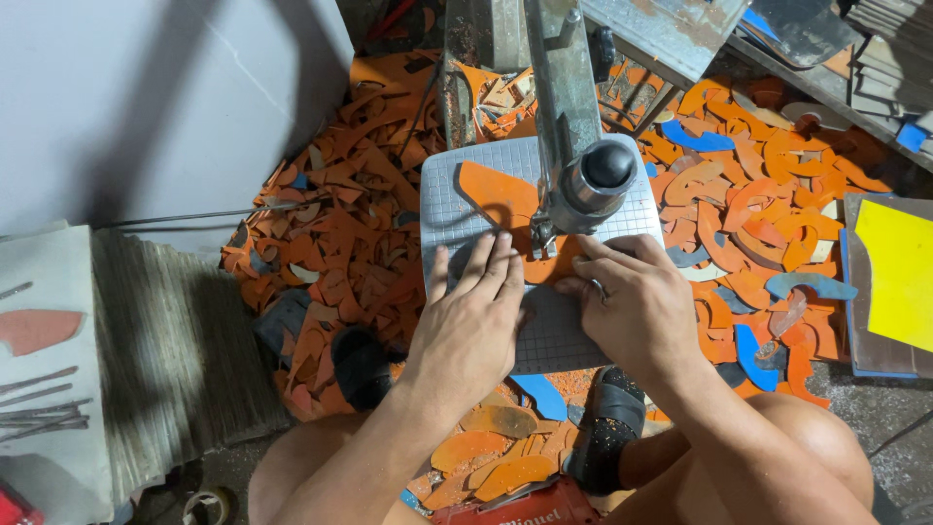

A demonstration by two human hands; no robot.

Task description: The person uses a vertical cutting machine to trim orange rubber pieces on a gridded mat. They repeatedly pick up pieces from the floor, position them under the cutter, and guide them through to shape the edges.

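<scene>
An orange sheet piece (pixel 498 192) lies on the grey gridded table (pixel 447 209) of a cutting machine. The machine's metal arm ends in a head with a black knob (pixel 607 165) above the sheet. My left hand (pixel 473 316) lies flat, fingers spread, pressing the near edge of the orange piece. Pressing the same piece from the right, just below the machine head, is my right hand (pixel 632 301), which wears a ring. Neither hand grips anything; both push down on the sheet.
Orange and blue offcuts (pixel 758 214) cover the floor around the machine. A grey block with metal rods (pixel 44 389) and an orange piece stands at left. A yellow sheet (pixel 899 272) lies at right. My sandalled feet (pixel 607 433) rest below the table.
</scene>
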